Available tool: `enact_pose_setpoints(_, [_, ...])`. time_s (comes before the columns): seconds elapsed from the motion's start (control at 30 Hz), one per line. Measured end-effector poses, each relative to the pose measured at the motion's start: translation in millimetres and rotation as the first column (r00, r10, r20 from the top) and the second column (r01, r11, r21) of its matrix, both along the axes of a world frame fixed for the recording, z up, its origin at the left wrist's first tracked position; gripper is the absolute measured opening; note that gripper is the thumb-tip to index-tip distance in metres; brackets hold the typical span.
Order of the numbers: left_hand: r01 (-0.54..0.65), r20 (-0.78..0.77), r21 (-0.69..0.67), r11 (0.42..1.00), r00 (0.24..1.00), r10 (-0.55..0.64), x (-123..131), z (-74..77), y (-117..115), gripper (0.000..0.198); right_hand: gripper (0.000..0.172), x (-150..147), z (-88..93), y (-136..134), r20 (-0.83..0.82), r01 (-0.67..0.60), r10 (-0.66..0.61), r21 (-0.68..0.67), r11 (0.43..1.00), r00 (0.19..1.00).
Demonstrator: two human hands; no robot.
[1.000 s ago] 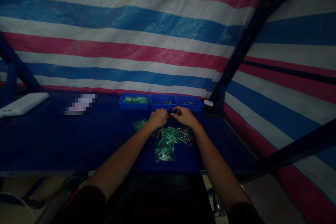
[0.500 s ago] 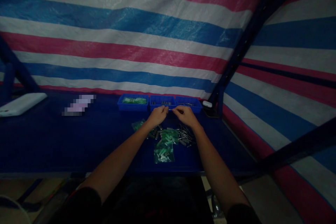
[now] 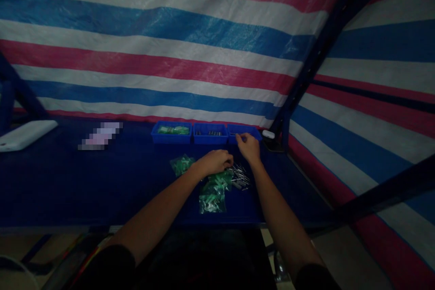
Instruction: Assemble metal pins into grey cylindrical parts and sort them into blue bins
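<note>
My left hand point(image 3: 219, 161) is over the loose parts on the table, its fingers curled together at the left edge of a pile of thin metal pins point(image 3: 240, 175). Whatever it may hold is too small to make out. My right hand point(image 3: 249, 146) reaches to the right blue bin point(image 3: 255, 136), thumb and fingertips pinched at its front rim; their contents cannot be made out. Green-tinted plastic bags point(image 3: 212, 199) with small parts lie in front of my left hand. Another green bag point(image 3: 182, 164) is on its left, partly beside my forearm.
The middle blue bin point(image 3: 210, 140) holds short metal pieces, and the left blue bin point(image 3: 171, 138) holds green bags. A white earphone-like case point(image 3: 268, 134) rests on a dark flat object at right. A white device point(image 3: 29, 135) lies far left. Striped sheeting point(image 3: 152, 68) hangs behind.
Both hands were together before the middle bin with a thin metal piece between them. They have parted: the left came down to the pile, the right moved to the right bin.
</note>
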State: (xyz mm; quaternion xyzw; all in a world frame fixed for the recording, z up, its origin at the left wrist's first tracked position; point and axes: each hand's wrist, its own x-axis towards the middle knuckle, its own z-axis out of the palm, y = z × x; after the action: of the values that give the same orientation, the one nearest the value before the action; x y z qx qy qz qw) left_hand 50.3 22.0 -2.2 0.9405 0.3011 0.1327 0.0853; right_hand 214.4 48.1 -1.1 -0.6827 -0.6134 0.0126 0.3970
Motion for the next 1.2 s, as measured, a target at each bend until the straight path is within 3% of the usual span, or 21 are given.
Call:
enact_pose_setpoints(0.17, [-0.017, -0.007, -0.006, 1.0, 1.0, 0.017, -4, 1.2, 2, 0.018, 0.035, -19, -4.4, 1, 0.012, -0.168, 0.169, -0.036, 0.985, 0.986])
enact_pose_setpoints(0.33, [0.033, -0.023, 0.021, 0.999, 0.999, -0.033, -4, 1.4, -1, 0.016, 0.034, -28, -15.7, 3, -0.063, -0.217, 0.214, -0.047, 0.975, 0.975])
enact_pose_setpoints(0.53, [0.014, -0.063, 0.021, 1.0, 0.998, -0.012, -6, 6.0, -3, 0.01, 0.035, -31, -18.3, 2, -0.168, -0.276, 0.267, -0.039, 0.96, 0.949])
enact_pose_setpoints(0.67, [-0.132, 0.015, 0.011, 0.991, 0.991, 0.132, -20, 8.4, 3, 0.013, 0.036, -30, -12.9, -2, -0.256, -0.377, 0.372, 0.032, 0.926, 0.892])
enact_pose_setpoints(0.8, [-0.296, 0.148, -0.107, 0.949, 0.939, 0.309, -39, 8.3, 16, 0.014, 0.026, -33, -8.3, -8, -0.24, -0.5, 0.493, 0.034, 0.865, 0.836])
enact_pose_setpoints(1.03, [-0.36, 0.309, -0.22, 0.907, 0.856, 0.415, -45, 0.7, 26, 0.021, 0.014, -42, -2.9, -16, -0.138, -0.567, 0.554, -0.072, 0.821, 0.821])
enact_pose_setpoints(1.2, [-0.39, 0.39, -0.304, 0.869, 0.782, 0.487, -43, -0.7, 24, 0.024, 0.012, -45, -1.2, -18, -0.095, -0.57, 0.564, -0.063, 0.819, 0.821])
